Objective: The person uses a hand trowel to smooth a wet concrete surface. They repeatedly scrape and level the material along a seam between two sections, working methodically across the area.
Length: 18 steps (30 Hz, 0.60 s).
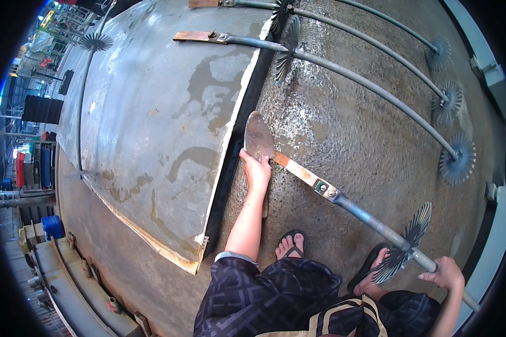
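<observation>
A long grey metal rod [371, 221] slants across from the middle to the lower right. Two bolts fix a flat rusty strip [298, 170] to its upper end. My left hand [257, 168] is closed on the base of a leaf-shaped, worn metal blade [258, 135] at the strip's tip; I cannot tell whether blade and strip are joined. My right hand [445, 274] wraps round the rod near its lower end. Just above that grip, a round disc with metal fins [405, 244] sits on the rod.
Similar finned rods [376, 87] lie at the upper right, partly across a large grey sheet-topped table [168, 112] with wet patches. My sandalled feet [292, 245] stand on wet, rough concrete. White framing [489, 78] runs along the right. A blue container [53, 227] is at the left.
</observation>
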### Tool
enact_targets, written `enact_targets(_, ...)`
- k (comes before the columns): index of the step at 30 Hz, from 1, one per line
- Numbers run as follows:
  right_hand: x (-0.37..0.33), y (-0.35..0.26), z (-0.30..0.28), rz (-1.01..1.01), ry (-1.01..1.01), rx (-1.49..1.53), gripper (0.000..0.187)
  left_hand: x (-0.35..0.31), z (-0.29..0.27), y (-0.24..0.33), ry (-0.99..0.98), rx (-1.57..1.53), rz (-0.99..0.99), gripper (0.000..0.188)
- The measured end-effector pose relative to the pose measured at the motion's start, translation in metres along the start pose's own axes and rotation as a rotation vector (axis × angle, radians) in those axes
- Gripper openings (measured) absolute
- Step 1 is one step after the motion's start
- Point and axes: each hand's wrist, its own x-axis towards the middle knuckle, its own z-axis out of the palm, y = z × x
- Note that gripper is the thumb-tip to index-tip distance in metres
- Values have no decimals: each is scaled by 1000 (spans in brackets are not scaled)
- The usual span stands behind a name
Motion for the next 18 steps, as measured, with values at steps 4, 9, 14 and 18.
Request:
enact_targets(4, -1, -8, -5, 34, -25, 5, 47, 12, -1, -2, 11, -62, -41, 73)
enact_targets(9, 0, -3, -2, 24, -11, 6, 48, 7, -1, 2, -8, -25, -32, 71)
enact_targets(14, 3, 2, 0, 29, -21, -3, 48, 6, 1, -3, 12, -26, 24, 71)
enact_targets(18, 2, -1, -1, 27, -25, 9, 48, 5, -4, 7, -21, -61, -13, 71)
